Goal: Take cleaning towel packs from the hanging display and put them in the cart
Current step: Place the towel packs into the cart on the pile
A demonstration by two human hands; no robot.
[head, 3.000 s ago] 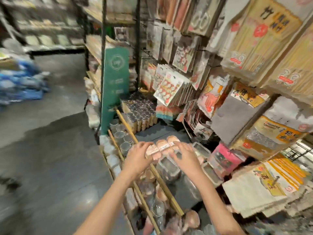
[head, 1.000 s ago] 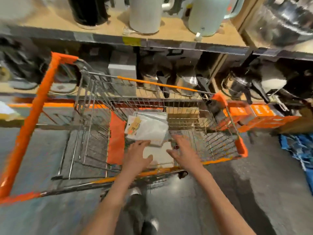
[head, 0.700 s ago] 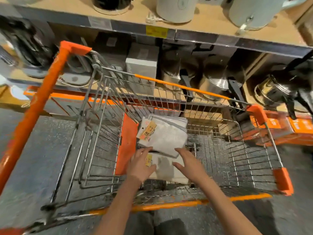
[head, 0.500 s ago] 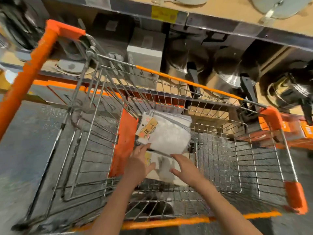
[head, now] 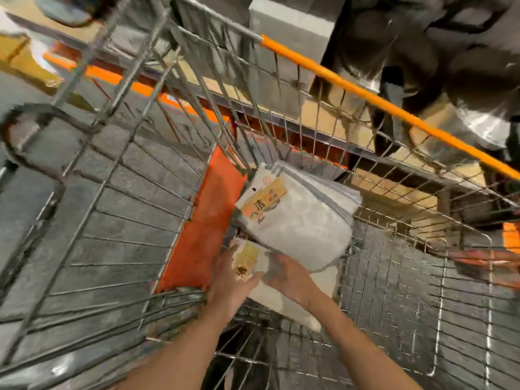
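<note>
Towel packs lie stacked inside the wire cart (head: 394, 291), where we have reached in with both arms. Our left hand (head: 229, 285) rests on the near-left corner of the lower towel pack (head: 292, 299), its thumb pressed against the yellow label (head: 247, 261) and its fingers curled round the pack's edge, so it grips the pack. Our right hand (head: 287, 277) lies on the same pack just beside the left, fingers bent down onto the plastic; whether they pinch it or only press on it we cannot tell, because the view is blurred. The upper towel pack (head: 298, 218), white with a tan printed card at its top-left corner, overlaps the far part of the lower one and leans against the cart's far wall. An orange seat flap (head: 205, 220) stands just left of both packs. An orange rail (head: 380, 101) tops the cart's far side, and beyond it sit a grey box (head: 292, 26) and dark cookware (head: 461, 68) on a shelf.
</note>
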